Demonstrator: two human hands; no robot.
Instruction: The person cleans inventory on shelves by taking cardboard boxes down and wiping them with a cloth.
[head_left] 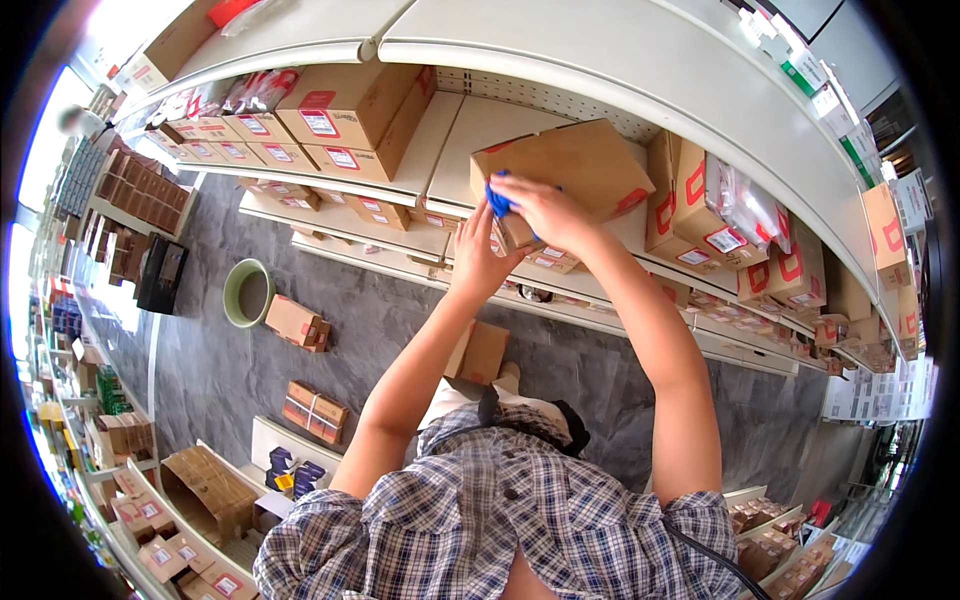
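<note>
A brown cardboard box [545, 158] sits at an angle on the shelf in front of me, its near corner out toward the shelf edge. My right hand [545, 212] lies over that corner with a bunched blue cloth [498, 198] under its fingers, pressed to the cardboard. Just left of it, my left hand [482, 258] rests against the near side of the box. Its fingers are stretched out, the tips close to the cloth. Part of the cloth and the box's near face are hidden by my hands.
Taped cartons [345, 115] stand left on the same shelf; more boxes and plastic-wrapped packs [735, 205] stand right. An upper shelf [600, 45] overhangs. On the grey floor are a green bin [237, 293], small cartons [297, 322] and an open box [482, 352] by my feet.
</note>
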